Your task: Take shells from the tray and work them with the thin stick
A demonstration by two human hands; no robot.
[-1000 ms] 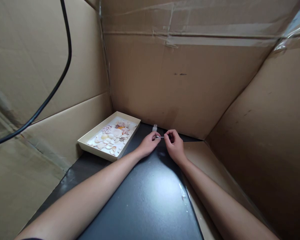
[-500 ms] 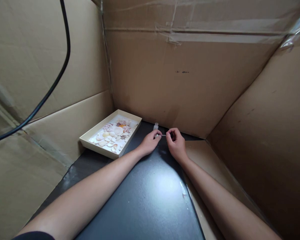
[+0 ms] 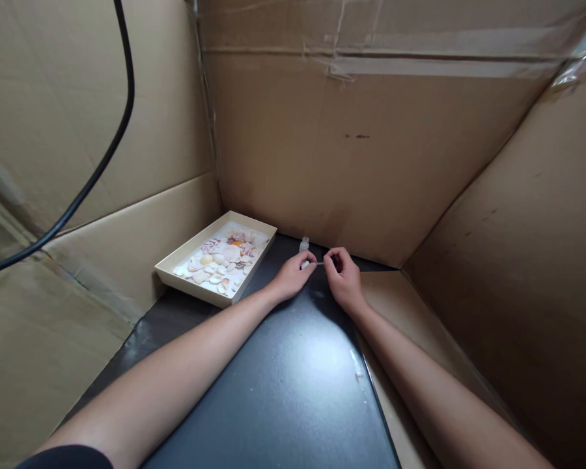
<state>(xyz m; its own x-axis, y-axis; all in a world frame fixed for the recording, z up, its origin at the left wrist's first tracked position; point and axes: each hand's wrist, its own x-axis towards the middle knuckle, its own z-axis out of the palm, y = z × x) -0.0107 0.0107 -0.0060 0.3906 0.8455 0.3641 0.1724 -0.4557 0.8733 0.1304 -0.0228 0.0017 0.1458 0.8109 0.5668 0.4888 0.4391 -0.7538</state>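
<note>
My left hand (image 3: 293,276) is closed in a pinch on a small white piece (image 3: 305,264), mostly covered by the fingers. A thin pale stick (image 3: 321,263) spans the short gap between both hands. Its right end is pinched by my right hand (image 3: 343,281), thumb against forefinger. Whether the stick joins the white piece I cannot tell. Just behind my left fingers stands a small clear bottle (image 3: 304,243) with whitish contents and an uncovered neck. To the left, a shallow cream tray (image 3: 195,291) holds several seashells (image 3: 231,253) on a white bed.
A dark tabletop (image 3: 293,391) lies under my hands, with a flat cardboard sheet (image 3: 388,296) along its right side. Cardboard walls (image 3: 312,130) enclose the back and both sides. A black cable (image 3: 129,98) hangs at upper left.
Both hands keep their pinches in nearly the same spot. The whole view has shifted up slightly; tray and bottle stay where they were.
</note>
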